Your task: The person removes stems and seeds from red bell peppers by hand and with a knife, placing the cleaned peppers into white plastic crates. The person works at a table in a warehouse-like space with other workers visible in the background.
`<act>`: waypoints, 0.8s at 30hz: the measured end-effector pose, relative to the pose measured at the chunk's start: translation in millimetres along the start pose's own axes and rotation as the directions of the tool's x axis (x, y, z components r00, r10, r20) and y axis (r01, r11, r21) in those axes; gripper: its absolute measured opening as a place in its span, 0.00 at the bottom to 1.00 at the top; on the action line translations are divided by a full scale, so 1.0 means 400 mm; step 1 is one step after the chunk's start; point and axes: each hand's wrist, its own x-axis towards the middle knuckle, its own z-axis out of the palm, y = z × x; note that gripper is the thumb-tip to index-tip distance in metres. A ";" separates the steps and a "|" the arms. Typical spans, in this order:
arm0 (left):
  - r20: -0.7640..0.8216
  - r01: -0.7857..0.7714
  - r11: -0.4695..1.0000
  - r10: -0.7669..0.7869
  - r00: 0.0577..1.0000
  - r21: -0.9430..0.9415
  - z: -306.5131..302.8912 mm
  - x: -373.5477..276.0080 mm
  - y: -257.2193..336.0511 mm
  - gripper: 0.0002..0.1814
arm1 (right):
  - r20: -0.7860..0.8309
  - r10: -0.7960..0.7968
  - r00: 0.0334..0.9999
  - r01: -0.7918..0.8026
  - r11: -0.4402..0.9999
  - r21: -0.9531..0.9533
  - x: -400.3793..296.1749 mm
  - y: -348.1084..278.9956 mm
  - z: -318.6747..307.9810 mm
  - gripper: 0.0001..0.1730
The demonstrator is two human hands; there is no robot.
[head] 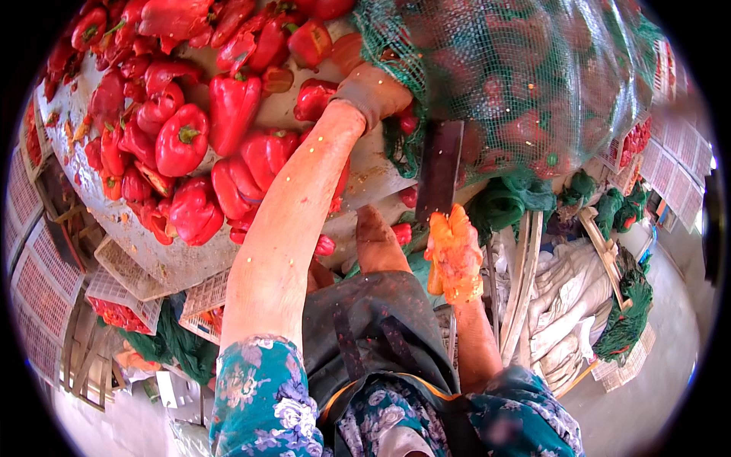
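My left hand, in a stained brownish glove, reaches to the mouth of a green mesh bag full of red bell peppers. Its fingers are hidden by the bunched netting, so its grip cannot be made out. My right hand, in a wet orange-stained glove, grips a cleaver by its handle. The broad dark blade points away from me, beside the bag. Under and left of my left forearm, many red bell peppers lie piled on a pale work surface, some whole and some torn open.
Plastic crates with red pieces stand below the surface's left edge. Wooden bars and a heap of pale sacks are at my right. Green netting hangs farther right. A dark apron covers my lap.
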 end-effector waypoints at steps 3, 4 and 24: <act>0.236 0.270 0.941 -0.221 0.946 -0.204 -0.088 -0.048 0.056 0.19 | -0.034 -0.211 0.977 0.203 0.964 -0.171 0.058 0.076 0.026 0.10; 0.264 0.389 0.867 -0.315 0.912 -0.310 -0.087 -0.068 0.044 0.18 | -0.032 -0.052 0.998 0.049 0.995 -0.089 0.048 -0.011 0.049 0.12; -0.296 0.302 0.807 -0.492 0.818 -0.507 -0.013 -0.164 -0.074 0.26 | -0.229 -0.653 0.722 0.668 0.744 -0.010 -0.012 -0.168 0.000 0.10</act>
